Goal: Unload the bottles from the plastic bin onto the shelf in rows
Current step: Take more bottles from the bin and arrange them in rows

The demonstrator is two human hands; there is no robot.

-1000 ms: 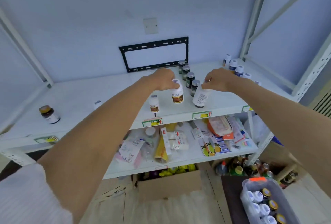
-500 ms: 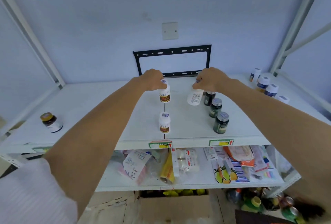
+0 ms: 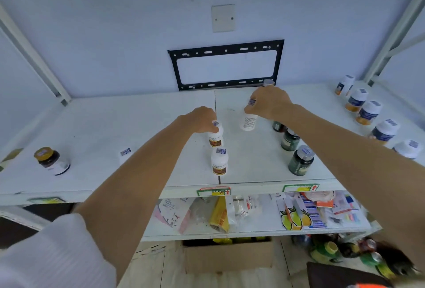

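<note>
Hands reached out together over the white metal shelf [image 3: 115, 126], each curled round the cap of a bottle. The left hand [image 3: 200, 119] gripped the top of a small white plastic bottle with a brown label [image 3: 215, 138], which stood upright just behind its twin, a second white brown-labelled bottle [image 3: 219, 161] near the front edge. The right hand [image 3: 269, 103] pinched the lid of a taller white bottle with a printed white label [image 3: 248, 122]; whether its base touched the shelf, I could not tell. Just right of that bottle ran a row of dark green bottles with silver caps [image 3: 300, 161], partly hidden by the right forearm. Further right, a line of white bottles with blue and orange labels [image 3: 368, 113] stretched toward the back corner. Well apart on the left stood a lone dark jar with a gold lid [image 3: 51, 161]. Behind the hands a black metal bracket frame [image 3: 226, 64] hung on the pale wall. Packets and pouches crowded the lower shelf [image 3: 253, 230], above a brown cardboard box [image 3: 227, 255] on the floor.
</note>
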